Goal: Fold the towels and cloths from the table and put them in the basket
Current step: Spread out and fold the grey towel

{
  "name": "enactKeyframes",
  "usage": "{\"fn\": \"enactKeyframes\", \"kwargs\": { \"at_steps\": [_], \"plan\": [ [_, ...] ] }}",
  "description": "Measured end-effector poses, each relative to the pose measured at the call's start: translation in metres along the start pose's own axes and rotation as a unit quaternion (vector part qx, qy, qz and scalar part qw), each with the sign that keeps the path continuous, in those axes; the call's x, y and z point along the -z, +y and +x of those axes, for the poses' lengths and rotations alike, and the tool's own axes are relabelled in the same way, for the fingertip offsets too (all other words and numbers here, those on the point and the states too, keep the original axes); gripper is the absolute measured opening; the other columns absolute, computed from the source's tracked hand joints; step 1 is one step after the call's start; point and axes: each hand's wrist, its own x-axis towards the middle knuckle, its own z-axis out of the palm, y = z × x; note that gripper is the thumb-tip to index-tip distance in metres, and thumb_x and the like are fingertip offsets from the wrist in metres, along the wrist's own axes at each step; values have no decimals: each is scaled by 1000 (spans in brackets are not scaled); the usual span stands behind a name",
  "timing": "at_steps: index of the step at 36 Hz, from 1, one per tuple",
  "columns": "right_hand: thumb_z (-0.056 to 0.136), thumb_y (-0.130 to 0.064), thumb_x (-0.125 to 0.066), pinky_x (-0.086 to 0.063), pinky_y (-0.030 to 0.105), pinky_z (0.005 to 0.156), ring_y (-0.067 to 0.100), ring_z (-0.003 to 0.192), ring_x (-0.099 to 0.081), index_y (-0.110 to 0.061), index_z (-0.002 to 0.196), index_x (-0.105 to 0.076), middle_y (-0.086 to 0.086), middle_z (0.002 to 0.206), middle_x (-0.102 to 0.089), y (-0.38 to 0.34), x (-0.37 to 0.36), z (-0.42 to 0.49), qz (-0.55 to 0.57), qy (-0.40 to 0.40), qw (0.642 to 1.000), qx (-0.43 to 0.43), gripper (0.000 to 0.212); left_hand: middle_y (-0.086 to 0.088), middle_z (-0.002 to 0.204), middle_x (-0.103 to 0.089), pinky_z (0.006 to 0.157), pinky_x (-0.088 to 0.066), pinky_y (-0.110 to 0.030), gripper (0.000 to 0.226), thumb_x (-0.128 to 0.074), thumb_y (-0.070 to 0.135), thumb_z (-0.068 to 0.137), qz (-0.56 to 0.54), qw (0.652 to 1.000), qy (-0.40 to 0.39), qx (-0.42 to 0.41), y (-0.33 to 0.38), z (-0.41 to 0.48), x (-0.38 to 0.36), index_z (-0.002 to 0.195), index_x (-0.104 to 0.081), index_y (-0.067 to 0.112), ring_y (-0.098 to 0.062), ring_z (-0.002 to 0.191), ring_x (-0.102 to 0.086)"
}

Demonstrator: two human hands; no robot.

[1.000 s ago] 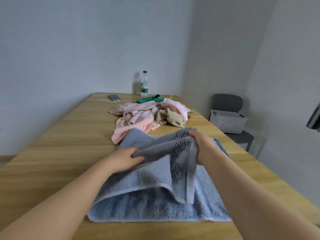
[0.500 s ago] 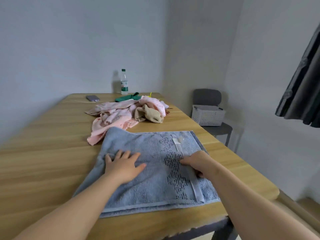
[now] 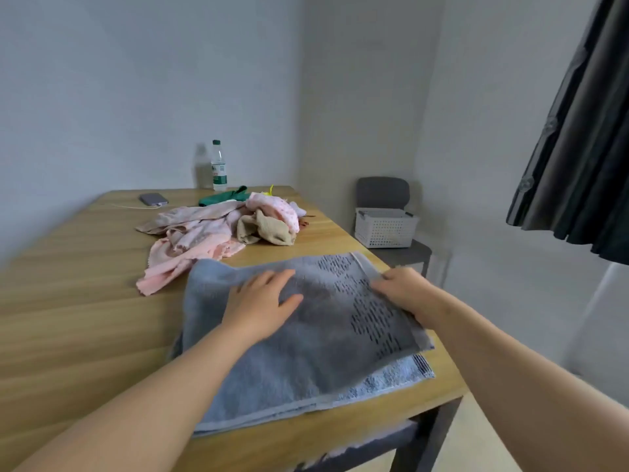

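One towel (image 3: 306, 356) is seen half-folded on the table (image 3: 68, 318), pressed by the spread left hand (image 3: 262, 301) and pinched at its edge by the right hand (image 3: 401, 291), while a pile of cloths (image 3: 204, 236) is left unfolded beyond, short of the basket (image 3: 386, 229).

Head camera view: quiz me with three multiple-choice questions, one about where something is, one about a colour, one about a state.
1. Where does the white basket stand?
A. On the table
B. On the chair
C. On the floor

2. What colour is the towel nearest the camera?
A. Pink
B. Green
C. Blue-grey

3. How does the left hand lie?
A. Flat on the towel, fingers straight
B. Curled round the bottle
C. Hanging off the table edge

Answers:
1 B, the basket sits on the grey seat.
2 C, its pile is blue-grey with dark dashes.
3 A, the palm rests on the top layer.
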Motion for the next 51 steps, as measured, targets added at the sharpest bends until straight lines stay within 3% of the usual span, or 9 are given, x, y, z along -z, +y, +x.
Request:
{"fn": "enactKeyframes", "kwargs": {
  "at_steps": [8, 12, 16, 23, 29, 34, 39, 45, 51],
  "plan": [
    [92, -22, -51, -44, 25, 56, 20, 68, -54, -2, 92, -59, 10, 85, -59, 49, -13, 4, -72, -45, 993, -88, 22, 8, 158, -3, 115, -6, -50, 64, -19, 66, 91, 74, 987, -136, 48, -12, -10, -33, 147, -1, 42, -20, 145, -2],
    [93, -25, -52, -37, 19, 42, 13, 52, -45, -12, 73, -49, 3, 70, -51, 35, -9, 13, -73, -36, 993, -90, 24, 7, 153, -26, 110, -19, -47, 59, -18, 66, 91, 61, 987, -133, 64, -13, 1, -23, 143, -27, 40, -21, 140, -24],
    [94, -29, -49, -36, 21, 50, 19, 66, -45, -2, 105, -53, 10, 91, -52, 28, -14, 32, -84, -19, 993, -80, 29, 5, 106, -63, 81, -39, -32, 46, -26, 56, 95, -3, 996, -54, 76, -17, 23, -15, 108, -60, 28, -19, 102, -57],
    [96, -39, -45, -38, 26, 69, 18, 89, -47, -17, 132, -43, 8, 119, -53, 14, -30, 70, -4, 20, 1000, -5, 42, 7, 149, -33, 112, -24, -40, 46, -32, 50, 96, -5, 996, -38, 84, -34, 51, -35, 138, -38, 33, -17, 136, -30],
    [97, -45, -40, -37, 35, 103, 23, 125, -46, -20, 145, -33, 6, 142, -45, -1, -44, 109, 102, 50, 994, 7, 54, 12, 153, -25, 113, -13, -42, 50, -30, 57, 94, 2, 997, -32, 73, -43, 60, -45, 140, -32, 41, -13, 141, -18],
    [97, -49, -38, -32, 34, 96, 24, 121, -44, -10, 118, -62, 7, 133, -46, -13, -52, 122, 96, -39, 994, -33, 51, 14, 145, -38, 110, -22, -41, 44, -35, 55, 93, -57, 994, -25, 85, -49, 66, -39, 134, -42, 40, -13, 135, -32],
    [88, -27, -62, -45, 28, 75, 19, 84, -59, -18, 72, -67, 2, 86, -65, -21, -51, 137, 183, 75, 977, 81, 19, 4, 137, -51, 95, -38, -29, 39, -46, 43, 94, -223, 966, 11, 128, -51, 72, -19, 130, -51, 31, -20, 124, -47],
    [87, -12, -62, -42, 23, 83, 14, 98, -53, -25, 113, -63, 0, 117, -60, -8, -41, 158, 27, 142, 981, 130, 29, -1, 145, -42, 92, -34, -27, 41, -45, 43, 94, -229, 967, 24, 113, -53, 77, 3, 134, -48, 30, -22, 128, -43],
    [94, -32, -49, -24, 44, 111, 34, 139, -21, -32, 149, -10, -1, 157, -18, 17, -57, 164, -237, 29, 971, 31, 67, 4, 153, -27, 112, -26, -39, 57, -42, 54, 92, -65, 986, -82, 128, -73, 74, -14, 144, -30, 34, -19, 139, -26]
  ]
}}
